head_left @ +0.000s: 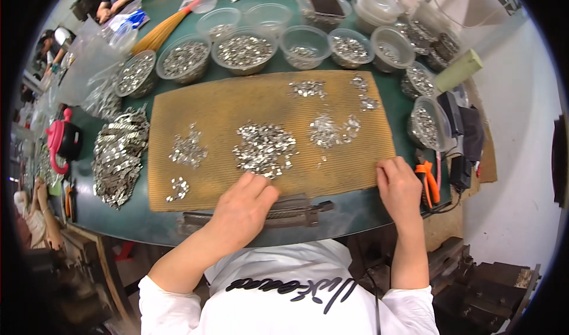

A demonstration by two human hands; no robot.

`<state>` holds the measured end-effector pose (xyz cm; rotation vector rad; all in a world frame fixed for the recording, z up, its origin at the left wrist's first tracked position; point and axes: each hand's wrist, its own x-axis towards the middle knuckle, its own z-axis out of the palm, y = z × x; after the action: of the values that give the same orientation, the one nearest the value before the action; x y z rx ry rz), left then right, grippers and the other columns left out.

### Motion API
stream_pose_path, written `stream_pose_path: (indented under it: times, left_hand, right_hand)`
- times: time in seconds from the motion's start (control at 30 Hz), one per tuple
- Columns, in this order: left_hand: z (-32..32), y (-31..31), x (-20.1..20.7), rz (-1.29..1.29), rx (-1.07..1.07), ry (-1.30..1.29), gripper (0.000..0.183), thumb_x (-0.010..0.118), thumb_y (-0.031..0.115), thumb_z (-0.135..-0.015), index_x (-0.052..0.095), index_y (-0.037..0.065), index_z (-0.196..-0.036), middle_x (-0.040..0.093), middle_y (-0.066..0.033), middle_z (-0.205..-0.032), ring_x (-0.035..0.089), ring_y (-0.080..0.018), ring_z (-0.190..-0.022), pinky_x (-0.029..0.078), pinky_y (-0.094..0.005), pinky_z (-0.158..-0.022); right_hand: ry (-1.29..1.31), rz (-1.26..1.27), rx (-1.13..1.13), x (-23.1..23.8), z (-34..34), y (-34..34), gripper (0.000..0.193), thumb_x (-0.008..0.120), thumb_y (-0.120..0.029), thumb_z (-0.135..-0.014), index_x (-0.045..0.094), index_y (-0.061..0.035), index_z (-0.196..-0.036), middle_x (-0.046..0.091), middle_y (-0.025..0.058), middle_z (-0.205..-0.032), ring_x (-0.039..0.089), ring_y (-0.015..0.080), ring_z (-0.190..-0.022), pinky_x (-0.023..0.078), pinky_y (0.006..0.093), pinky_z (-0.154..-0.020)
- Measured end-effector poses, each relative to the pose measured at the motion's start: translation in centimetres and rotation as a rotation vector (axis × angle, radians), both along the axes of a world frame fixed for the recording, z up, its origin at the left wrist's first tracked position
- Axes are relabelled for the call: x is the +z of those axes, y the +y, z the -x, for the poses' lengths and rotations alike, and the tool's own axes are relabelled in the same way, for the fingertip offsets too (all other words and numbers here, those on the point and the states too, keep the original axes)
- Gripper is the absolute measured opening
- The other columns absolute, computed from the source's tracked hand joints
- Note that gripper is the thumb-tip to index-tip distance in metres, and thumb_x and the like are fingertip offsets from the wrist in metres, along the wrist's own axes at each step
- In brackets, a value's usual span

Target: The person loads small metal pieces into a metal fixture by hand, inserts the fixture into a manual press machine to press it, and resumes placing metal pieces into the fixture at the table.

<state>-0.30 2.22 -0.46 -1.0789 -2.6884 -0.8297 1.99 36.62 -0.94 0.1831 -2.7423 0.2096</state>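
A ribbed tan mat (pixel 219 104) lies on the green table, with small shiny metal pieces in separate piles. My left hand (pixel 244 207) is at the near edge of the large middle pile (pixel 265 148). Its fingers are curled together, and their tips are partly hidden. At the mat's right edge, my right hand (pixel 400 187) has its fingers drawn into a pinch; whatever may be between them is too small to make out. Smaller piles of pieces (pixel 188 148) lie left of the middle one, and others (pixel 326 131) lie to its right.
Clear plastic bowls (pixel 245 50) of metal pieces line the mat's far side. Left of the mat lies a heap of linked metal strips (pixel 120 157), near a pink-handled container (pixel 62 139). Orange-handled pliers (pixel 428 181) rest beside my right hand. A dark metal strip (pixel 290 212) lies along the near edge.
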Motion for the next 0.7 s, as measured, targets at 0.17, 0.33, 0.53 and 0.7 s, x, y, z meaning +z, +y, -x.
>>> stream_pose_path:
  times: [0.17,0.33,0.53,0.7]
  left_hand:
    - [-1.9,0.4,-0.3,-0.176,-0.022,-0.112,0.02,0.082,0.002,-0.083,0.072,0.006,-0.1,0.066,-0.0074,-0.104,0.064,-0.0301,-0.1,0.055,-0.0417,-0.083]
    - [-2.6,1.4,-0.9,-0.195,-0.009,-0.077,0.018,0.081,0.006,-0.086,0.071,0.008,-0.1,0.065,-0.0061,-0.104,0.064,-0.0284,-0.104,0.052,-0.0419,-0.086]
    - [-2.7,1.6,-0.9,-0.152,-0.027,-0.058,0.019,0.083,0.007,-0.084,0.071,0.009,-0.099,0.067,-0.0041,-0.103,0.065,-0.0266,-0.104,0.05,-0.0395,-0.083]
    - [-2.3,1.0,-0.9,-0.161,-0.1,-0.077,0.018,0.082,0.006,-0.085,0.073,0.009,-0.1,0.069,-0.0044,-0.102,0.066,-0.0269,-0.102,0.05,-0.0387,-0.083]
  right_hand:
    - [-0.002,-0.017,-0.017,0.3,-0.1,-0.2,0.009,0.075,-0.005,-0.09,0.068,-0.0076,-0.096,0.065,0.0081,-0.091,0.069,0.0287,-0.083,0.055,0.0413,-0.071]
    - [-0.041,-0.048,-0.056,0.4,-0.1,-0.2,0.009,0.074,-0.004,-0.091,0.067,-0.006,-0.096,0.066,0.0092,-0.091,0.069,0.03,-0.083,0.056,0.0427,-0.07]
    - [-0.033,0.06,-0.006,0.9,-0.4,-1.4,0.011,0.075,-0.003,-0.091,0.065,-0.0051,-0.097,0.067,0.0107,-0.091,0.069,0.032,-0.084,0.055,0.0435,-0.07]
    - [-0.069,0.28,0.254,1.1,-1.3,-5.2,0.016,0.078,-0.004,-0.088,0.067,-0.0065,-0.1,0.071,0.0108,-0.097,0.07,0.0322,-0.087,0.056,0.0426,-0.076]
